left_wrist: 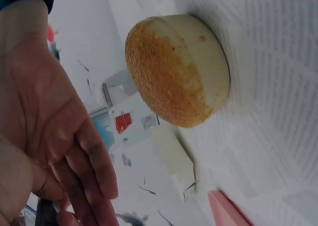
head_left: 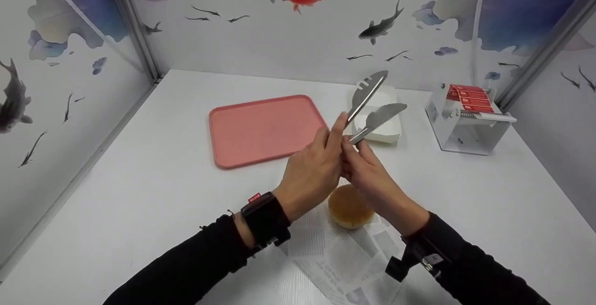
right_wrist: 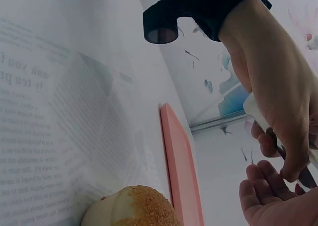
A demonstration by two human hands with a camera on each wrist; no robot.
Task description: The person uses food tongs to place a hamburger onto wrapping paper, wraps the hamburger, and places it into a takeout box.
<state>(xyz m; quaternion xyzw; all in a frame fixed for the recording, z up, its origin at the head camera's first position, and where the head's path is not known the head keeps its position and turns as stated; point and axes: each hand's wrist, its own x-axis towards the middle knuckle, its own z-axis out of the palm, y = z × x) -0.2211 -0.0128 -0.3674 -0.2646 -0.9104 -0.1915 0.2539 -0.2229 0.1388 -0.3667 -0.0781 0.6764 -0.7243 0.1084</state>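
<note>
Metal tongs [head_left: 363,105] stand spread between the two raised hands, blades pointing up and away. My left hand [head_left: 314,172] grips the handle, its index finger straight along the upper arm. My right hand [head_left: 372,172] meets it, thumb and index finger pinching the base of the lower arm; its other fingers lie loosely extended in the left wrist view. Just below the hands, a round bun [head_left: 350,207] with a browned, crumbly top sits on a sheet of printed paper [head_left: 340,258]. Close up, the bun [left_wrist: 174,69] shows a pale side.
A pink tray [head_left: 265,130] lies on the white table behind the left hand. Behind the tongs is a white box [head_left: 389,130], partly hidden. At the back right stands a white metal holder [head_left: 465,132] with red-and-white packaging [head_left: 470,98]. Printed wall panels enclose the table.
</note>
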